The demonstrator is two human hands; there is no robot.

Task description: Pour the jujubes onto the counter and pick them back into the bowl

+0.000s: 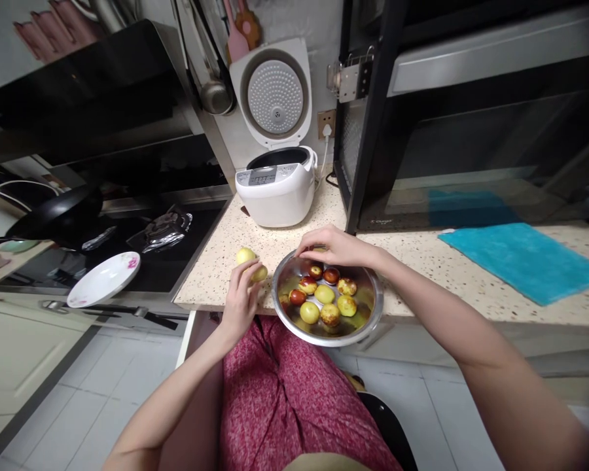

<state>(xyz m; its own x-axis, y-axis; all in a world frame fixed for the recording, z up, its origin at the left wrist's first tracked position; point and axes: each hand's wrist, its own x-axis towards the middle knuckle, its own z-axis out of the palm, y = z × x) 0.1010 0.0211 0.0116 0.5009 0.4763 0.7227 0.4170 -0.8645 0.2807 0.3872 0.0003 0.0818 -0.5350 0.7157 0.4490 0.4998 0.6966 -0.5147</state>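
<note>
A steel bowl (377, 302) with several green and reddish-brown jujube-like fruits (324, 294) sits at the counter's front edge. My right hand (326, 243) is over the bowl's back rim, its fingers bent down and pressed together; whatever they hold, if anything, is hidden. Left of the bowl, my left hand (243, 291) has its fingers curled round a yellow-green fruit (260, 273). Another pale green fruit (245, 255) lies on the counter just behind that hand. Behind the bowl stands a white rice cooker (277, 199) with its lid raised.
A turquoise cloth (530, 261) lies on the speckled counter (216, 275) at the right, before a dark oven-like appliance (471, 150). On the left are a gas stove (164, 229), a black wok (63, 212) and a white plate (105, 280). Utensils hang behind.
</note>
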